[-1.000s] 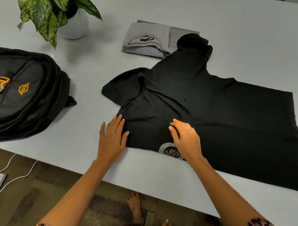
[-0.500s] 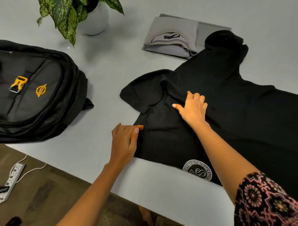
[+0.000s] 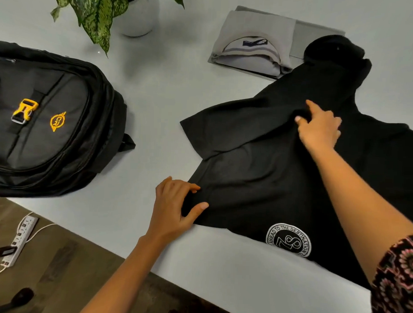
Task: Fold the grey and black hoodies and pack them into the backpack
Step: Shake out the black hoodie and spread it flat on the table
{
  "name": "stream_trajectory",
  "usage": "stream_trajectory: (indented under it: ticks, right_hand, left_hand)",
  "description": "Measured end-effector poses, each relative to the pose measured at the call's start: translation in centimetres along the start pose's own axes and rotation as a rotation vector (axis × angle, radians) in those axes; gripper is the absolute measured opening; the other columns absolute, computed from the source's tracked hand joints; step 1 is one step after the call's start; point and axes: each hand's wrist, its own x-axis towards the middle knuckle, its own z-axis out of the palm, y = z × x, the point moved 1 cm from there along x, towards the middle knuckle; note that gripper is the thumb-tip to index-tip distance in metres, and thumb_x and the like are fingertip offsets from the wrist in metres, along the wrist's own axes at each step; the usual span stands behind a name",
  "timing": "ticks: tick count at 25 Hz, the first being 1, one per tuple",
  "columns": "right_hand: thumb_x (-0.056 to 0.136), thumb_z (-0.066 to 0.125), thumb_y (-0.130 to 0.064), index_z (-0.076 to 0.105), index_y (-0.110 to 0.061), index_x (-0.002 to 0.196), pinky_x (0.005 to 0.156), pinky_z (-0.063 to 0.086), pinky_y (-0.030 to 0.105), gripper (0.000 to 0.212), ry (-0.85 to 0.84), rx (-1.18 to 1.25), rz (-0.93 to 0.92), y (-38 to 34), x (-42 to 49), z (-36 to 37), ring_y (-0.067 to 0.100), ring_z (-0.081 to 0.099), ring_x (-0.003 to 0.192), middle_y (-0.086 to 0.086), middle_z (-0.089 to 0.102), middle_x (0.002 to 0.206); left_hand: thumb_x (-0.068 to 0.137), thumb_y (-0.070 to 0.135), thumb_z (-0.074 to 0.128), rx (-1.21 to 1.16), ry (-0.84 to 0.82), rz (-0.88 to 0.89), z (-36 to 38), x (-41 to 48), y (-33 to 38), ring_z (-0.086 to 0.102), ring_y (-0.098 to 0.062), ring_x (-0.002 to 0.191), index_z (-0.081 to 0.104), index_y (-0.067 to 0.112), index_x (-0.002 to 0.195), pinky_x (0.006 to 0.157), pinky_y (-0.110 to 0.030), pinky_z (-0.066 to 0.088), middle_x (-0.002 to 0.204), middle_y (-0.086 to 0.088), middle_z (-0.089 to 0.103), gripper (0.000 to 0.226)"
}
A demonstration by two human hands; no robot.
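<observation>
The black hoodie (image 3: 258,172) lies spread on the white table (image 3: 156,84), a round white logo near its front edge and its hood at the back. My left hand (image 3: 175,204) pinches the hoodie's left edge between thumb and fingers. Farther back, my right hand (image 3: 319,127) grips a bunched fold of the fabric near the shoulder. The grey hoodie (image 3: 258,43) sits folded at the back, its right end under the black hood. The black backpack (image 3: 45,120) with a yellow buckle lies flat and closed at the left.
A potted plant (image 3: 126,10) in a white pot stands at the back left. The table's front edge runs diagonally below my hands. On the floor at the lower left lie a power strip (image 3: 20,241) and cables.
My right hand has moved up from near the logo to the shoulder area and closed on the fabric. My left hand went from flat to pinching the hoodie's edge.
</observation>
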Motion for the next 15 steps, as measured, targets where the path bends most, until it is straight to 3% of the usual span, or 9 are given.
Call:
stream_trajectory:
  ticks: [1,3,5,7,9,11,15]
  right_hand:
    - [0.091,0.058,-0.026,0.049,-0.032,0.138,0.097,0.038,0.050,0.048,0.055,-0.107,-0.104,-0.8,-1.6,0.2,0.037,0.043,0.121,0.011,0.050,0.131]
    - [0.085,0.053,-0.022,0.060,-0.030,0.125,0.085,0.045,0.047,0.041,0.093,-0.087,-0.588,-3.4,-6.0,1.3,0.035,0.050,0.108,0.007,0.057,0.120]
    - [0.087,0.050,-0.031,0.068,-0.025,0.112,0.080,0.046,0.043,0.031,-0.153,-0.089,-1.089,-5.1,-10.9,3.6,0.030,0.055,0.102,0.002,0.063,0.111]
    - [0.091,0.052,-0.041,0.069,-0.019,0.107,0.086,0.045,0.042,0.031,-0.340,-0.221,-1.317,-4.9,-14.8,5.8,0.026,0.056,0.105,0.002,0.063,0.112]
    - [0.092,0.056,-0.038,0.067,-0.016,0.099,0.088,0.044,0.041,0.025,-0.344,-0.239,-1.328,-4.4,-16.1,6.6,0.026,0.057,0.104,0.004,0.061,0.108]
    - [0.093,0.058,-0.033,0.067,-0.015,0.096,0.084,0.043,0.037,0.020,-0.268,-0.085,-1.262,-4.9,-15.9,6.1,0.025,0.057,0.097,0.003,0.062,0.103]
    - [0.093,0.060,-0.036,0.070,-0.019,0.102,0.079,0.041,0.036,0.021,-0.057,0.030,-0.975,-6.2,-13.3,4.3,0.023,0.051,0.100,0.004,0.059,0.105]
  left_hand:
    - [0.094,0.057,0.047,0.021,0.007,-0.001,0.2,0.0,0.1,0.055,-0.008,0.100,0.065,0.021,0.105,0.111,-0.040,0.028,0.098,0.014,0.060,0.042]
    - [0.097,0.049,0.044,0.026,0.032,-0.027,0.5,0.1,0.4,0.055,-0.009,0.100,0.066,0.022,0.103,0.110,-0.043,0.029,0.098,0.012,0.062,0.036]
    - [0.101,0.041,0.038,0.019,0.059,-0.058,0.6,0.1,0.6,0.056,-0.010,0.099,0.067,0.023,0.102,0.108,-0.045,0.031,0.098,0.011,0.063,0.034]
    - [0.103,0.039,0.033,-0.011,0.077,-0.072,0.4,-0.1,0.7,0.057,-0.010,0.099,0.068,0.023,0.103,0.107,-0.044,0.031,0.098,0.011,0.064,0.039]
    - [0.104,0.044,0.028,-0.059,0.082,-0.074,0.1,-0.4,0.7,0.057,-0.009,0.101,0.067,0.023,0.104,0.108,-0.041,0.030,0.099,0.010,0.065,0.045]
    - [0.103,0.050,0.026,-0.091,0.077,-0.078,-0.1,-0.9,0.5,0.057,-0.009,0.102,0.067,0.020,0.104,0.109,-0.037,0.029,0.101,0.009,0.066,0.051]
    - [0.098,0.058,0.038,-0.082,0.078,-0.108,0.1,-1.2,0.1,0.057,-0.010,0.104,0.070,0.015,0.095,0.107,-0.037,0.032,0.105,0.004,0.067,0.054]
